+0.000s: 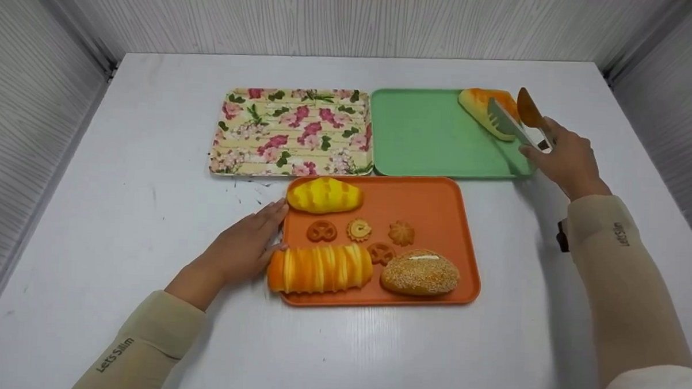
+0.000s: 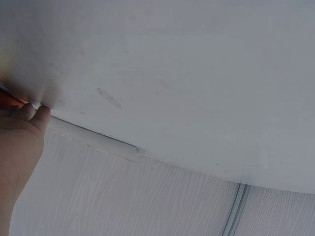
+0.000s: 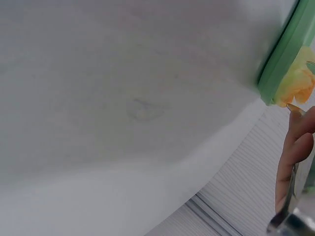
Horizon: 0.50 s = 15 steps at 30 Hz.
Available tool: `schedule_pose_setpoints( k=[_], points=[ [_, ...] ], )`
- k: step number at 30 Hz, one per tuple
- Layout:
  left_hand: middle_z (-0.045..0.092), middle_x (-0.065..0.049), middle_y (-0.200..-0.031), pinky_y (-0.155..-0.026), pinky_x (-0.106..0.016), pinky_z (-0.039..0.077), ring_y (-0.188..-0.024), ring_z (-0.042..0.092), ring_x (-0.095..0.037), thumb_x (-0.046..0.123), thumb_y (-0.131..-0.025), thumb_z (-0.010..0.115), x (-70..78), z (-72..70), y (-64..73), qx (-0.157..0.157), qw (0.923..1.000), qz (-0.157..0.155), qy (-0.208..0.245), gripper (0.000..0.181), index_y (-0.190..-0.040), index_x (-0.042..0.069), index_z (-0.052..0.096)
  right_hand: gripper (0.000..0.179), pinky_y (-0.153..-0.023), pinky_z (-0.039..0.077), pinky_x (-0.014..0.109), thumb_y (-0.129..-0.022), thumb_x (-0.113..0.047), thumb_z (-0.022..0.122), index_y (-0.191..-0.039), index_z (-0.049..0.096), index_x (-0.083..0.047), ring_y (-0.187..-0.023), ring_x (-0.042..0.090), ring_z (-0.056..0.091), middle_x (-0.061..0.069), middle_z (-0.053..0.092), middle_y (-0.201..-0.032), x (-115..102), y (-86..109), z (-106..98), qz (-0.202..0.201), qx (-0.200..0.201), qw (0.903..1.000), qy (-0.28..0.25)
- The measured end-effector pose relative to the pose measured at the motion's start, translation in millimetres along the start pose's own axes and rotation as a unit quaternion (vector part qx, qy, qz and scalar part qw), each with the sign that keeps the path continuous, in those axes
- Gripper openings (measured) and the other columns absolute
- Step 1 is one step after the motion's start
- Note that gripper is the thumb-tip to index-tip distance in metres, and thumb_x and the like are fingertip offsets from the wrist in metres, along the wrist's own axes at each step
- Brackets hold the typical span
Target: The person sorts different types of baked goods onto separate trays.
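Observation:
My right hand grips food tongs with one toothed metal arm and one brown, spoon-shaped arm. The tongs' arms are spread over an orange-topped bread loaf on the right end of the green tray. In the right wrist view, this loaf shows beside the tray's corner. Against the left edge of the orange tray lies my left hand, fingers extended, between a yellow bread and a striped orange roll. The left wrist view catches only part of that hand.
A flowered tray sits left of the green one. The orange tray also bears a seeded loaf, a round cookie, a flower-shaped cookie and two pretzel-shaped cookies. Grained panels wall in the white table.

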<state>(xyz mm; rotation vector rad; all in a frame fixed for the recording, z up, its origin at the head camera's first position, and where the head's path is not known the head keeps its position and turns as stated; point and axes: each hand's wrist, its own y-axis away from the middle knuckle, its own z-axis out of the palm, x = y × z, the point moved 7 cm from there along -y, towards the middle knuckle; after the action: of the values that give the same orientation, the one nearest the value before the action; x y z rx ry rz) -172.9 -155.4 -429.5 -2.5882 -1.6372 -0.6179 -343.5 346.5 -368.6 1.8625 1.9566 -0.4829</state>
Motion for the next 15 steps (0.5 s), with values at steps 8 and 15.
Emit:
schedule_pose_setpoints(
  k=[8,15],
  points=[
    [0.01,-0.005,-0.159,-0.113,-0.046,0.017,-0.144,0.012,-0.023,0.048,-0.099,0.04,-0.1,-0.3,0.8,0.002,1.0,-0.002,0.009,0.073,-0.154,0.011,0.009,0.081,-0.067,0.044,0.026,-0.087,-0.051,0.061,-0.152,0.025,-0.019,-0.066,0.01,0.063,0.02,0.059,-0.115,-1.1,10.1,-16.2,-0.008,0.04,0.9984,-0.039],
    [0.011,-0.005,-0.159,-0.113,-0.046,0.017,-0.144,0.012,-0.022,0.048,-0.099,0.04,0.9,-1.4,0.8,-0.004,1.0,-0.006,0.006,0.073,-0.154,0.011,0.009,0.076,-0.065,0.042,0.019,-0.086,-0.045,0.068,-0.15,0.032,-0.026,-0.055,-0.002,0.06,0.014,0.06,-0.112,-16.5,25.7,-20.6,-0.046,0.061,0.9949,-0.066]
  ],
)
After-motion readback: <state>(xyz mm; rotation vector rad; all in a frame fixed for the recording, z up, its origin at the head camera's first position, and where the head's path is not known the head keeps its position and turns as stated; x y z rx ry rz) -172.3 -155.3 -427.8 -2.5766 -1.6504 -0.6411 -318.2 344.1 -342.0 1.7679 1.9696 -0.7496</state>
